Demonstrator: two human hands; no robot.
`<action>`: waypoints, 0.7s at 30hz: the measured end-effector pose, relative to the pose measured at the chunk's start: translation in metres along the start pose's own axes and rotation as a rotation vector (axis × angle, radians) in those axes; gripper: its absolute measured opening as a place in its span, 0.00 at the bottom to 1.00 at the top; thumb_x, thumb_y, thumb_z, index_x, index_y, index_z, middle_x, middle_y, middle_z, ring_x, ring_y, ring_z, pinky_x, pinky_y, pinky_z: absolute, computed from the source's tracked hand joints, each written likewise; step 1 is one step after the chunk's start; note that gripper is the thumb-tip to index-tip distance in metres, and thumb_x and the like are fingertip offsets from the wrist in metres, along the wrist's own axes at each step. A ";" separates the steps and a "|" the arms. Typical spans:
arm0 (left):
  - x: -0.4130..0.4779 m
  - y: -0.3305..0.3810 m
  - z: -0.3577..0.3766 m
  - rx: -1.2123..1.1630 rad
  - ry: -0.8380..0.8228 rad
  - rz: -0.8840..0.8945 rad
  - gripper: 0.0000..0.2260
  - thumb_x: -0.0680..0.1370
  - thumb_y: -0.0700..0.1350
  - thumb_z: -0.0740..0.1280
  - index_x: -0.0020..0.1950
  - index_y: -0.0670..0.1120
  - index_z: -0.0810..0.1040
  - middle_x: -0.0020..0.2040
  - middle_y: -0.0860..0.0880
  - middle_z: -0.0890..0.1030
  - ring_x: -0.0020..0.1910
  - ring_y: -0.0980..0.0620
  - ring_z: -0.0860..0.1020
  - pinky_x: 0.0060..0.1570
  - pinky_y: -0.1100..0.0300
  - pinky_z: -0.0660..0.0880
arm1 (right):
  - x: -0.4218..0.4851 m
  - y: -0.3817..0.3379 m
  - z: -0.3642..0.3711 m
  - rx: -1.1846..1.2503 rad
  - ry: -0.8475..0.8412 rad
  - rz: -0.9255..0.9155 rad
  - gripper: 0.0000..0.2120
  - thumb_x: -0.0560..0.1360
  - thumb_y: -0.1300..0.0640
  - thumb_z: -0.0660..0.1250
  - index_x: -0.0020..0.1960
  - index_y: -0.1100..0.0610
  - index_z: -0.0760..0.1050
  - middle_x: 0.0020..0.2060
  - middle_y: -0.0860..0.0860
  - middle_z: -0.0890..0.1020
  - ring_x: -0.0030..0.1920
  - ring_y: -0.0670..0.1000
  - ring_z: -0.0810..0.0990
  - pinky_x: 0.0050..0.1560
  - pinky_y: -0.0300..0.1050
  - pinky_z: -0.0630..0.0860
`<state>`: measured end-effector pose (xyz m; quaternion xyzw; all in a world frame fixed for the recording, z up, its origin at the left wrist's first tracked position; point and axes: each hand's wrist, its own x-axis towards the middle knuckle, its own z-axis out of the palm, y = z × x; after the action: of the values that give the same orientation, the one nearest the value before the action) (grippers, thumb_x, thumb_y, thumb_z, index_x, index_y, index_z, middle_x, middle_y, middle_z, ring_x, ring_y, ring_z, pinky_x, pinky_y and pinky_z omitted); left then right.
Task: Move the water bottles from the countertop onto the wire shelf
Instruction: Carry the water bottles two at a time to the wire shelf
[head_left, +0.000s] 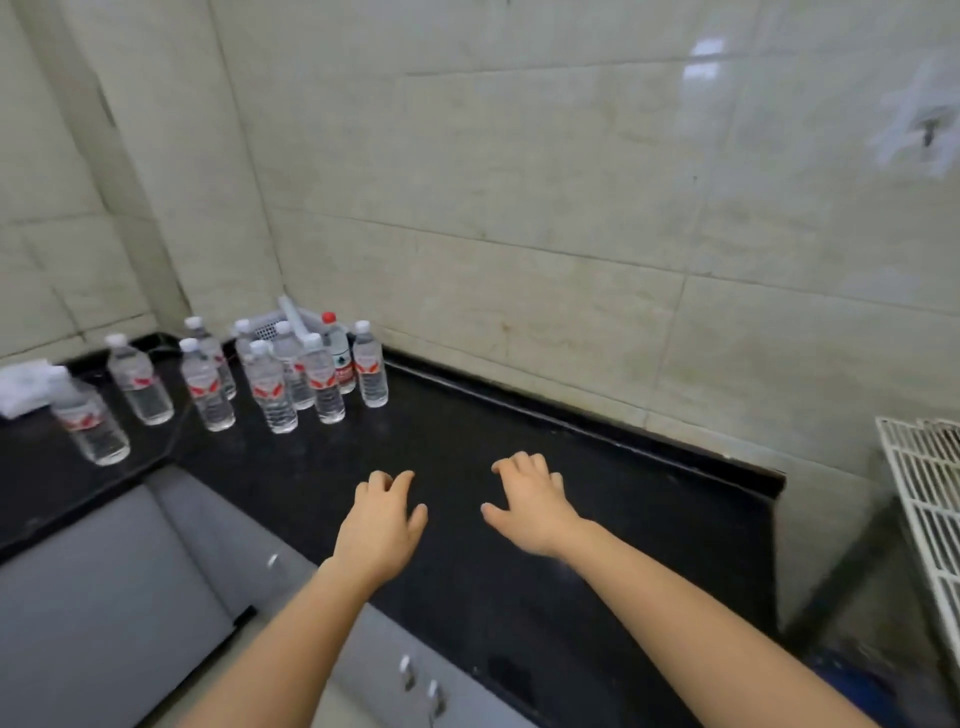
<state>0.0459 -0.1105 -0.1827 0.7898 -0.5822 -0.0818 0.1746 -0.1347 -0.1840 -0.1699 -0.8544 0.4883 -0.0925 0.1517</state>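
Observation:
Several clear water bottles (322, 379) with white caps and red labels stand upright in the corner of the black countertop (597, 519), at the upper left. One bottle (337, 351) among them has a red cap. The white wire shelf (930, 499) shows at the right edge, beyond the counter's end. My left hand (382, 525) and my right hand (532, 506) hover palm down over the bare middle of the counter, fingers spread, holding nothing. Both hands are well to the right of the bottles.
A white plastic basket (283, 322) lies behind the bottles against the tiled wall. A white cloth (23, 387) rests at the far left of the counter. Grey cabinet doors (104, 597) with small handles sit below. Something blue (857, 686) shows at the lower right.

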 end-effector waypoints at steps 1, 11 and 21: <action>0.004 -0.015 -0.004 -0.005 0.003 -0.034 0.24 0.80 0.53 0.58 0.75 0.46 0.61 0.67 0.44 0.67 0.66 0.44 0.66 0.58 0.51 0.73 | 0.011 -0.012 0.006 -0.003 -0.017 -0.015 0.27 0.78 0.47 0.61 0.73 0.56 0.62 0.67 0.53 0.66 0.68 0.55 0.62 0.66 0.54 0.61; 0.083 -0.135 -0.017 -0.018 -0.012 -0.180 0.24 0.80 0.52 0.58 0.75 0.47 0.61 0.69 0.44 0.66 0.68 0.44 0.64 0.63 0.51 0.70 | 0.140 -0.094 0.068 -0.016 -0.105 -0.111 0.27 0.77 0.47 0.62 0.72 0.57 0.62 0.67 0.53 0.67 0.67 0.55 0.62 0.67 0.54 0.62; 0.222 -0.211 -0.032 0.004 -0.064 -0.163 0.25 0.79 0.52 0.58 0.75 0.46 0.60 0.68 0.44 0.66 0.68 0.44 0.65 0.65 0.50 0.69 | 0.304 -0.126 0.099 -0.053 -0.146 -0.035 0.28 0.77 0.46 0.62 0.72 0.57 0.62 0.67 0.54 0.68 0.68 0.56 0.63 0.65 0.55 0.64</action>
<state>0.3133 -0.2604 -0.2147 0.8320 -0.5213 -0.1196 0.1472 0.1513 -0.3695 -0.2160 -0.8709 0.4633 -0.0198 0.1628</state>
